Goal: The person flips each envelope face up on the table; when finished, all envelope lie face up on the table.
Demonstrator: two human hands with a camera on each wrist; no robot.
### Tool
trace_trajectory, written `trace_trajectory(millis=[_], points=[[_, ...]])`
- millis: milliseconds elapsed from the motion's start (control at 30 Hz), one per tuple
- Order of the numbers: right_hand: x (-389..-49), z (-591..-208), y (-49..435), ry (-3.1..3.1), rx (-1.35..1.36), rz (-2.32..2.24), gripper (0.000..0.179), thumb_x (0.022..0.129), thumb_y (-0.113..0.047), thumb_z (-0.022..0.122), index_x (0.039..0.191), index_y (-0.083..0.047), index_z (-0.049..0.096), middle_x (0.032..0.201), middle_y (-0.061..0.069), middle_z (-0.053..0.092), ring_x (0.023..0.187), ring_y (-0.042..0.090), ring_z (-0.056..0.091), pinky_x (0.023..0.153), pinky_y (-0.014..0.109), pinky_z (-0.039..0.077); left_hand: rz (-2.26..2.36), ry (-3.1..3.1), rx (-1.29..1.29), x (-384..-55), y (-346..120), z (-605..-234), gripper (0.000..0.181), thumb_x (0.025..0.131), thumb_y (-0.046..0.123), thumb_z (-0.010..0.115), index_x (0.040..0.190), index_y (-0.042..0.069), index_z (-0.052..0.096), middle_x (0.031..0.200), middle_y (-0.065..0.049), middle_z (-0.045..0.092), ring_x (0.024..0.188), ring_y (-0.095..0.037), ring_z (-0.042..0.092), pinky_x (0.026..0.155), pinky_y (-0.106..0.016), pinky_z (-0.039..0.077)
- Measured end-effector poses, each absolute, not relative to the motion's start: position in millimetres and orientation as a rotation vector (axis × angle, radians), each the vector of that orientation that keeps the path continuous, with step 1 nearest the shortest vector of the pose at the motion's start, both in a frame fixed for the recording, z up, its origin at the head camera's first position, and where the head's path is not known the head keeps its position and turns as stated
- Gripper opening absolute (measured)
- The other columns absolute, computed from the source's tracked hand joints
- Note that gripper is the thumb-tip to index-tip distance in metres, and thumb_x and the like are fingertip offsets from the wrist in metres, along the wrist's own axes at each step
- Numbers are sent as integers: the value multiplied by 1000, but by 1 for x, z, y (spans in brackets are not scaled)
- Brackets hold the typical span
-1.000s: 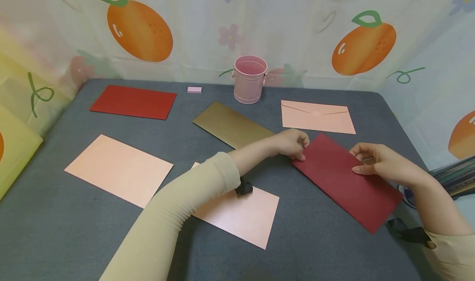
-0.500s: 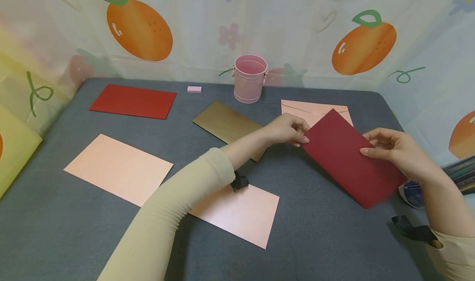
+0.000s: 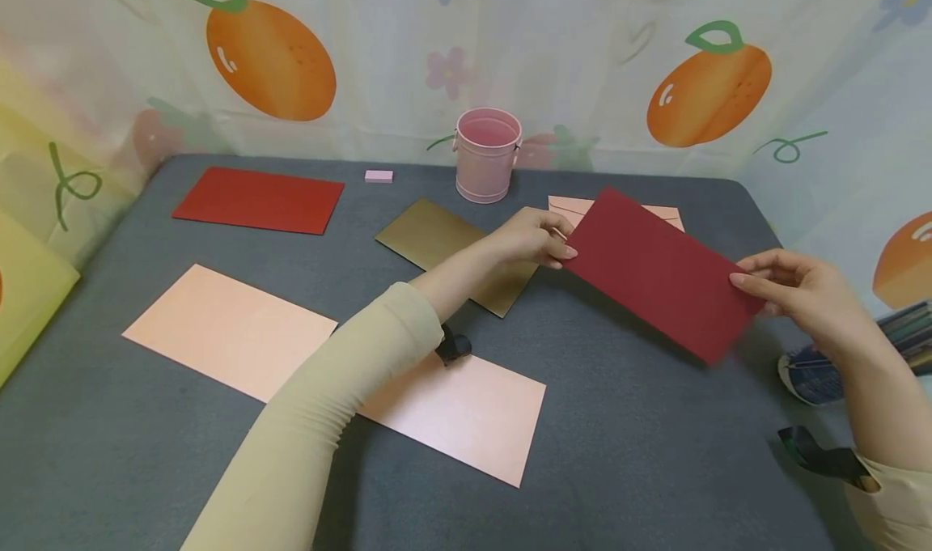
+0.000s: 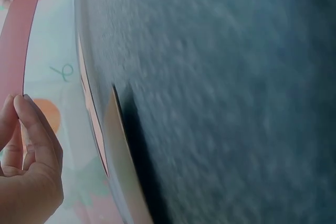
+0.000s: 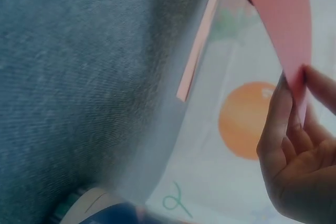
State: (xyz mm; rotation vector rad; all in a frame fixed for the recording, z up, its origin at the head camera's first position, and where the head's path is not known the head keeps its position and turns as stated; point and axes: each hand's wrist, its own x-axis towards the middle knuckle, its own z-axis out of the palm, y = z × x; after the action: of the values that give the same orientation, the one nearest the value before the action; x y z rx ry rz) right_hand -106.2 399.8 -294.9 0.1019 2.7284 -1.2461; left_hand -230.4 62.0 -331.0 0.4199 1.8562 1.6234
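We hold the dark red sheet [image 3: 662,276] aloft | left hand [image 3: 531,237], right hand [image 3: 804,288] pinch opposite ends | next likely needs level grips

No text, label, brand, number or sign can be read in any of the three views. Any lettering on the blue holder [image 3: 808,373] near the right edge of the table [image 3: 626,462] is too small to make out, and the green curls [image 3: 787,139] printed on the curtain [image 3: 568,69] form no legible character.
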Motion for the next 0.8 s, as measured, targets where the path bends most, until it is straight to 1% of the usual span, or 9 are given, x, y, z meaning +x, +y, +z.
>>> trace_trajectory(millis=[133,333,400,500,567,633,733,800], points=[[-106,-298,403,2678,73,-1330,9,98,-17,62,106,-20,60,85,-22,69,74,3,67,63,22,58,1638,1840,388,-234,53,-331,18,89,-2,67,106,-2,62,80,-2,58,63,-8,60,62,-17,54],[-107,-302,408,2587,21,-1416,14,98,-7,59,107,-18,56,86,-17,72,76,4,70,65,22,59,1652,1823,369,-236,45,-331,16,89,-2,67,105,-1,63,84,-1,59,66,-8,59,63,-16,53],[-108,-304,409,2511,13,-1506,15,98,-4,57,106,-17,58,86,-14,72,77,5,71,66,23,59,1651,1826,369,-237,44,-331,16,89,-2,67,105,-1,63,85,-2,60,67,-8,59,64,-17,54],[-110,-306,410,2341,30,-1722,18,98,0,54,101,-15,65,88,-9,71,79,7,71,68,22,59,1657,1828,371,-239,42,-332,17,89,-1,67,106,-1,64,86,-2,62,68,-9,60,67,-19,55],[-110,-307,411,2204,22,-1887,23,99,2,51,98,-13,69,92,-6,71,81,8,71,69,23,59,1666,1827,371,-240,40,-332,18,89,0,68,107,-2,64,86,-3,64,69,-9,61,74,-24,58],[-111,-308,411,2098,22,-2009,27,100,2,49,97,-12,72,94,-4,71,82,10,70,71,23,59,1680,1824,370,-240,39,-331,18,88,0,68,106,-2,66,84,-2,66,71,-8,63,85,-32,59],[-112,-309,411,1995,12,-2133,29,100,3,48,97,-8,74,99,-3,70,82,11,70,71,23,59,1702,1820,373,-241,38,-330,15,87,1,70,102,0,67,81,2,67,73,-7,64,100,-44,54],[-112,-310,410,1946,18,-2195,30,100,4,48,100,-7,75,101,-3,70,82,12,71,71,23,60,1720,1816,378,-241,38,-329,12,87,0,70,99,1,67,81,3,68,76,-7,65,104,-46,51]])
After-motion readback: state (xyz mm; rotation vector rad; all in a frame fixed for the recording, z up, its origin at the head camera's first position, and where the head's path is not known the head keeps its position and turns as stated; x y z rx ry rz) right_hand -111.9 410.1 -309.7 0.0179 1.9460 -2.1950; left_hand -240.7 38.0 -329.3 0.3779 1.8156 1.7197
